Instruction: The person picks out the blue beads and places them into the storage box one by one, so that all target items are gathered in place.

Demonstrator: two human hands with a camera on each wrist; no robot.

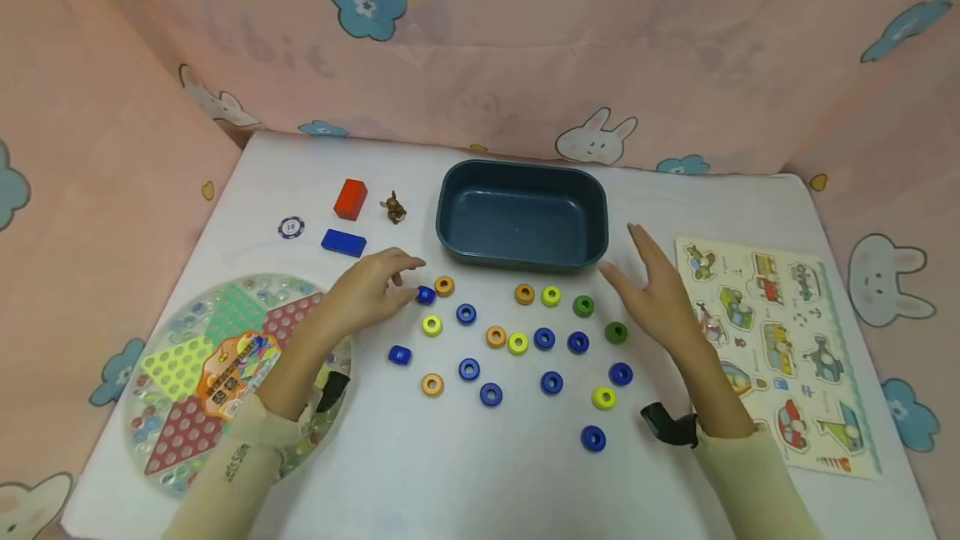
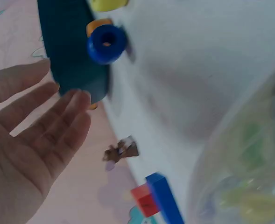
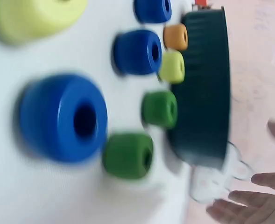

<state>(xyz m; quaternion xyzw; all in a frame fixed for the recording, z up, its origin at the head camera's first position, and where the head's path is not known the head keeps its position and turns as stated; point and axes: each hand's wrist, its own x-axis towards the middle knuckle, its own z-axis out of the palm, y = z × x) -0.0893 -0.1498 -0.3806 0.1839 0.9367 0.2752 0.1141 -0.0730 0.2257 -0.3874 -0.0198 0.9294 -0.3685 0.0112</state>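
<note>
My left hand (image 1: 367, 290) hovers with relaxed fingers beside a blue bead (image 1: 425, 296) left of the dark tray; the left wrist view shows its palm and fingers holding nothing. To the right of the tray (image 1: 521, 261), my right hand (image 1: 654, 298) has its thumb and fingers spread, with nothing in it. Two green beads (image 1: 617, 332) lie closest to it. Loose beads in blue, yellow, orange and green are scattered on the white table in front of the tray, among them a yellow bead (image 1: 431, 325) and an orange bead (image 1: 444, 286). No beads show inside the tray.
A round Chinese checkers board (image 1: 172, 432) lies under my left forearm. A picture puzzle board (image 1: 787, 357) lies at the right. Back left are a red block (image 1: 350, 199), a blue block (image 1: 343, 242), a poker chip (image 1: 291, 227) and a small brown figurine (image 1: 393, 207).
</note>
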